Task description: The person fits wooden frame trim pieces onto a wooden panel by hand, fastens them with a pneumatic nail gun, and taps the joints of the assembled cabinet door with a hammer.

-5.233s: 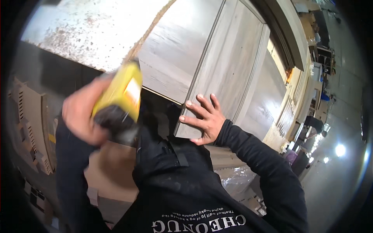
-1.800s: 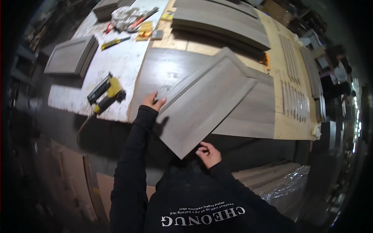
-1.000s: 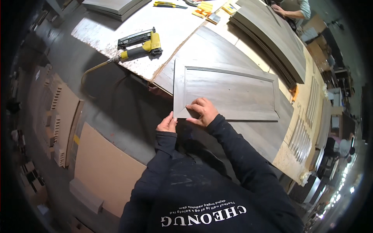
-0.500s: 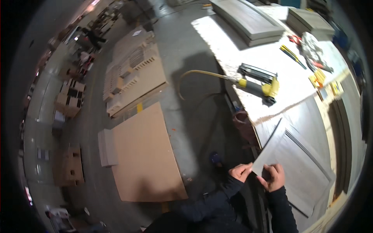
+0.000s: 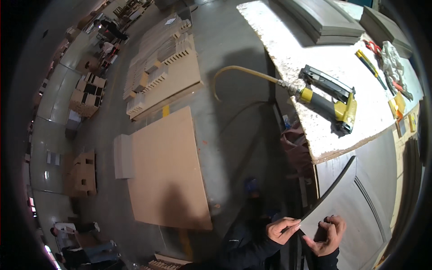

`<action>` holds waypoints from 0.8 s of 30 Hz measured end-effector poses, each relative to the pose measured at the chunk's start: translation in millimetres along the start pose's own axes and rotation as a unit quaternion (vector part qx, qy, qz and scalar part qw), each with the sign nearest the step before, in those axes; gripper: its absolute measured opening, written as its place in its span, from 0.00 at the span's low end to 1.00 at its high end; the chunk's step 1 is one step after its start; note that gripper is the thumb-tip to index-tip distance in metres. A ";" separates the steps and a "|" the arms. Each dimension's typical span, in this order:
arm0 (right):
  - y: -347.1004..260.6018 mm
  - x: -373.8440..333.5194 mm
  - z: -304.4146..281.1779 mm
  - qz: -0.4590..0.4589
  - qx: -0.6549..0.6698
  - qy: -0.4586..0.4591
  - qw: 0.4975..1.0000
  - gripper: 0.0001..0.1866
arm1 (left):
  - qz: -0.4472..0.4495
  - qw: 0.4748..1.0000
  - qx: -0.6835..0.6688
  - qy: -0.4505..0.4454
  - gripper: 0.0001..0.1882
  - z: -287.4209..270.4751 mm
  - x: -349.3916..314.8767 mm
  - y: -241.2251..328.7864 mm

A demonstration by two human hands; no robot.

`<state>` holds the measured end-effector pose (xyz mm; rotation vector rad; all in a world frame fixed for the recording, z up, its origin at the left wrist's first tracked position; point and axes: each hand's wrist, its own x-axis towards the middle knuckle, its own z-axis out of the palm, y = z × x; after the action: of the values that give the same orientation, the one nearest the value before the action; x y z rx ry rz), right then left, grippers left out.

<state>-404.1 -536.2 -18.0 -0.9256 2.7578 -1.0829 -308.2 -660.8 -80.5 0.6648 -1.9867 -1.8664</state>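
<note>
Pinching gray cabinet door, on near side of nail gun, at corner with left hand; right hand curled over face, grip unclear. Probably stiff, fairly light; best held by edges.

- Nail gun on the table, its hose over the left edge.
- Panel stack at the table's far end; knife right of the nail gun.
- Loose panel at near right.
- Board on the floor, left; stacked boards beyond.
</note>
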 end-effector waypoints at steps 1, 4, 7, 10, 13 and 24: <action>-5.2 0.1 -0.7 0.017 0.007 0.015 1.000 0.31 | -0.007 1.000 0.002 0.001 0.06 1.1 -2.4 0.6; -2.5 -1.0 -7.9 0.004 -0.031 -0.022 0.999 0.31 | -0.020 0.999 -0.032 0.007 0.07 8.6 -4.5 4.5; 21.5 -11.9 -6.2 -0.008 -0.014 -0.036 0.999 0.25 | -0.035 0.999 0.039 0.012 0.05 12.7 -7.5 5.3; 17.8 1.8 0.6 -0.041 -0.014 -0.066 0.997 0.23 | -0.031 0.996 0.084 0.005 0.04 -4.3 -4.8 10.9; 13.3 9.5 6.2 -0.030 -0.026 -0.071 0.997 0.23 | -0.043 0.998 0.048 0.013 0.07 -16.2 0.6 8.3; 18.5 2.6 1.8 0.024 -0.070 -0.140 0.987 0.32 | 0.020 0.996 0.061 -0.065 0.14 -17.5 -4.1 -0.1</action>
<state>-415.3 -527.9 -30.5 -0.9403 2.6306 -0.6983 -295.3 -673.3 -78.8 0.5448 -2.1924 -1.8191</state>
